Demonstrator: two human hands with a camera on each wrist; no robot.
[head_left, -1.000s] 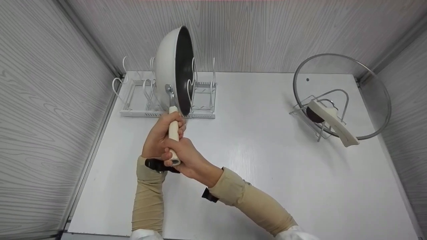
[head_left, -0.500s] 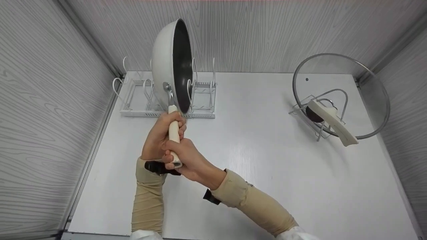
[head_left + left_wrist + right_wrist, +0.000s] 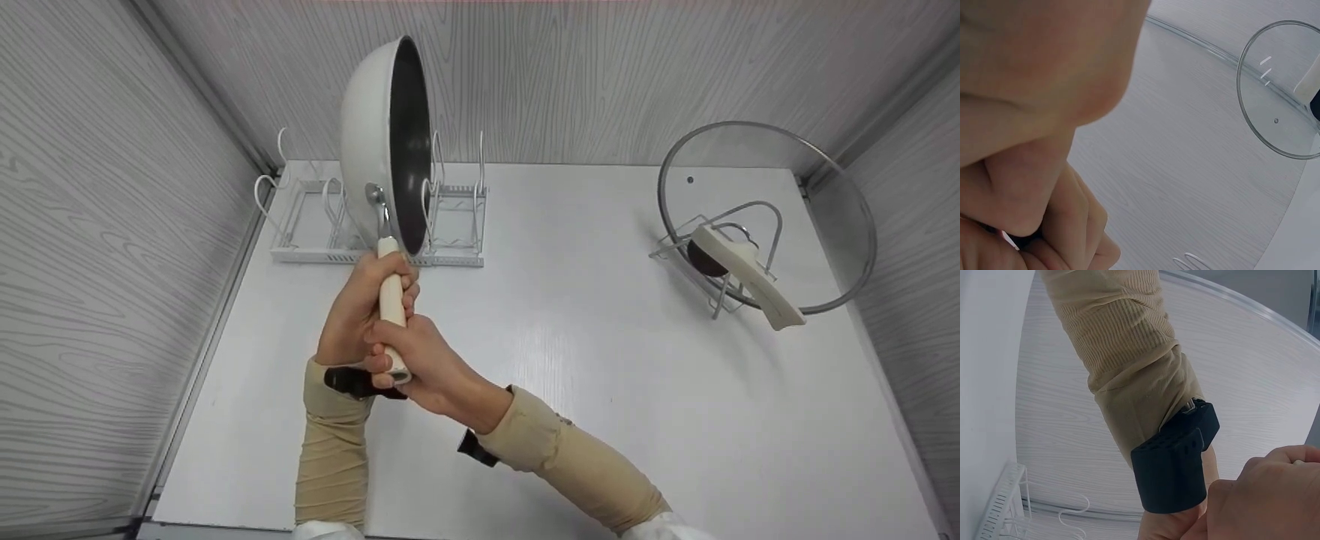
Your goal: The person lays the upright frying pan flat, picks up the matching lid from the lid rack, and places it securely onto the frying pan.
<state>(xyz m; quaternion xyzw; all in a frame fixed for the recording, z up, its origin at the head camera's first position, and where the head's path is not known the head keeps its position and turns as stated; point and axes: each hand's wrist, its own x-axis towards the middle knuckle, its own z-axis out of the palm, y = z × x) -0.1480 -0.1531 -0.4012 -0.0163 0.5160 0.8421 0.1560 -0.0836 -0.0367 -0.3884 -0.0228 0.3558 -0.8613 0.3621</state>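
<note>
In the head view, a deep frying pan (image 3: pixel 366 127), cream outside and dark inside, stands on its side over the white wire rack (image 3: pixel 304 257). Its open face points right. My left hand (image 3: pixel 358 304) grips the cream handle (image 3: pixel 391 296) close to the pan, while my right hand (image 3: pixel 435 364) grips the handle's lower end. Whether the pan's lower edge rests on the rack or hangs just above it, I cannot tell. In the left wrist view, fingers fill the left side and hide the handle. The right wrist view shows part of my right hand (image 3: pixel 1269 503) beside the other wrist.
At right, a glass lid (image 3: pixel 862 217) with a cream handle (image 3: pixel 750 277) leans in a small wire stand (image 3: pixel 776 232). Grey wood-grain walls (image 3: pixel 570 82) enclose the white tabletop (image 3: pixel 600 420) at the back and both sides. Rack hooks (image 3: pixel 480 165) rise beside the pan.
The pan's far rim has moved up the view and slightly left. The handle's end and my right hand have come slightly down. Both hands keep their hold.
</note>
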